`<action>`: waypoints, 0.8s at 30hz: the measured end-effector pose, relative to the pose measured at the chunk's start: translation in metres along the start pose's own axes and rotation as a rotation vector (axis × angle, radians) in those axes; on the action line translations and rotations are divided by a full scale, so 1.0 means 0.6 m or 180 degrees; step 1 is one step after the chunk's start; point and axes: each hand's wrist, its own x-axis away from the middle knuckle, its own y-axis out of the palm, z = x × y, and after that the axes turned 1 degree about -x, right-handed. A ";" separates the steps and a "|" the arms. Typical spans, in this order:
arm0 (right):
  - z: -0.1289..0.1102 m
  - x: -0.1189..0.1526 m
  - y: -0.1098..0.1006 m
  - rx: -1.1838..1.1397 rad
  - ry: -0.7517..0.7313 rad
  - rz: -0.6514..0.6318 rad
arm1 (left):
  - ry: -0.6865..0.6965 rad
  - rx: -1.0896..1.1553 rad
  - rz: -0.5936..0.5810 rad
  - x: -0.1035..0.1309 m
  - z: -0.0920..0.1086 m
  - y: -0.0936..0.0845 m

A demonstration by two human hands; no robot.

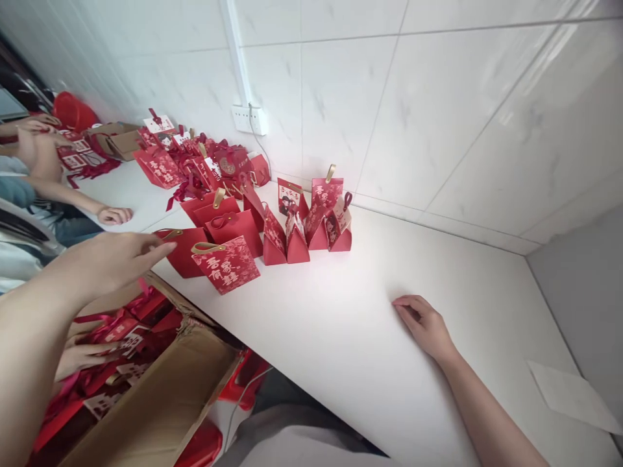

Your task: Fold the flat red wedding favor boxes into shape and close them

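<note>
My left hand (114, 263) is raised over the table's left edge, fingers stretched forward. Its fingertips overlap the gold strap of a plain red gift box (187, 253) in this view; whether they touch it is unclear. Beside that box stands a red gift box with white lettering (228, 266) and a gold strap. More plain red boxes (238, 230) are just behind. To their right, several small peaked red gift boxes (298, 240) stand close together. My right hand (426, 327) rests on the white table (341, 324), its fingers curled with the tips together and nothing in them.
A pile of red gift boxes with ribbons (214, 162) lies by the wall below a socket strip (250, 120). Below the table's left edge, a cardboard box (165, 389) holds more red boxes, with another person's hand (87, 353) in it. Another co-worker's hand (115, 215) rests on the table.
</note>
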 end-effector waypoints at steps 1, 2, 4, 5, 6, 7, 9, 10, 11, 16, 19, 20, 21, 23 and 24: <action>-0.002 -0.001 -0.001 -0.0036 0.0008 -0.0001 | 0.0548 -0.0040 -0.0089 -0.003 0.038 -0.011; -0.004 -0.003 -0.001 -0.0060 0.0004 0.0001 | 0.0852 0.0103 0.0077 -0.007 0.082 -0.015; -0.007 -0.004 -0.003 -0.0092 -0.0038 0.0007 | 0.1363 0.0621 0.0356 -0.018 0.178 -0.002; -0.008 -0.005 -0.003 -0.0108 -0.0074 0.0012 | 0.1499 0.0884 0.0406 -0.026 0.226 0.014; -0.009 -0.006 -0.003 -0.0127 -0.0108 0.0017 | 0.1418 0.1278 0.0502 -0.036 0.270 0.034; -0.011 -0.006 -0.004 -0.0147 -0.0139 0.0022 | 0.1225 0.1591 0.0495 -0.048 0.309 0.058; -0.014 -0.008 -0.005 -0.0187 -0.0184 0.0037 | 0.0812 0.2089 0.0385 -0.077 0.368 0.106; -0.016 -0.008 -0.006 -0.0201 -0.0199 0.0044 | 0.0619 0.2261 0.0293 -0.093 0.389 0.127; -0.017 -0.008 -0.007 -0.0210 -0.0207 0.0048 | 0.0457 0.2397 0.0246 -0.110 0.405 0.146; -0.025 -0.007 -0.008 -0.0283 -0.0210 0.0122 | 0.0143 0.3061 0.0999 -0.152 0.445 0.211; -0.049 -0.004 -0.016 -0.0527 -0.0194 0.0189 | -0.0127 0.3317 0.1155 -0.125 0.457 0.253; -0.065 -0.002 -0.024 -0.0613 -0.0218 0.0181 | -0.0222 0.3310 0.1104 -0.111 0.459 0.269; -0.084 0.000 -0.034 -0.0666 -0.0275 0.0132 | -0.0307 0.3302 0.1038 -0.095 0.459 0.284; -0.135 0.008 -0.063 -0.0750 -0.0410 -0.0086 | -0.0267 0.3387 0.0953 -0.067 0.452 0.312; -0.164 0.016 -0.082 -0.0798 -0.0563 -0.0226 | -0.0136 0.3551 0.0872 -0.056 0.446 0.324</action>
